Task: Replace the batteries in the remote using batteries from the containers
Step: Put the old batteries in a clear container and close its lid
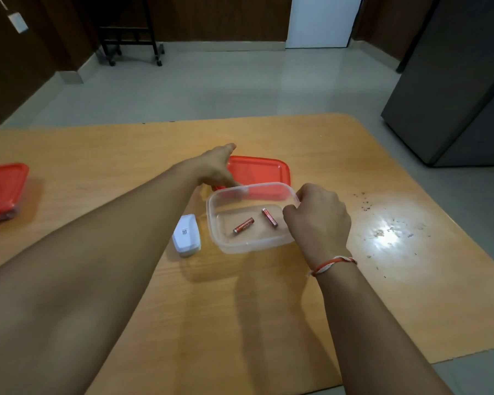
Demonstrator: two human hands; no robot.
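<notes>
Right hand (317,220) grip curled round clear container (228,246) rim; left hand (216,166) grip on red lid (264,171) behind. Two batteries (243,225) inside, remote (186,235) beside on worktop (240,309). Best held steady while lifting batteries singly.

Both bare arms reached forward. The left hand (216,168) stretched out far, its thumb pointing up and its fingers pointing down. The right hand (317,220) was curled, knuckles up, nearer the body.
</notes>
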